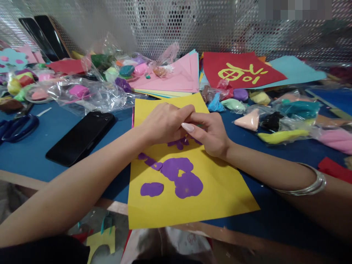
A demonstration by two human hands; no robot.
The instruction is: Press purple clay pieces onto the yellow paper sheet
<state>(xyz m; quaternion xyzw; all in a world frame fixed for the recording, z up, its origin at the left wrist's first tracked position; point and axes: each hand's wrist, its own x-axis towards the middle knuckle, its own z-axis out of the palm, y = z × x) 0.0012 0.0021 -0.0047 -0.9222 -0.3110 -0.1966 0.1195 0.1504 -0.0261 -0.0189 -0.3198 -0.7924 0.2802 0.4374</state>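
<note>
A sheet of yellow paper (214,190) lies in front of me, its near edge reaching past the table edge. Flat purple clay pieces (189,184) are stuck on its lower half, with more purple bits (180,143) partly covered by my hands. My left hand (165,123) is closed over the upper part of the sheet, its fingers curled against the other hand. Fingers bent and thumb stretched across, my right hand (211,134) meets it there. Whatever lies between the fingers is hidden.
Left of the sheet lie a black phone (81,137) and blue-handled scissors (20,127). Bagged coloured clay (298,109) spreads along the right and back left. Pink paper (176,75) and a red sheet with yellow marks (242,69) sit before a perforated metal panel (170,27).
</note>
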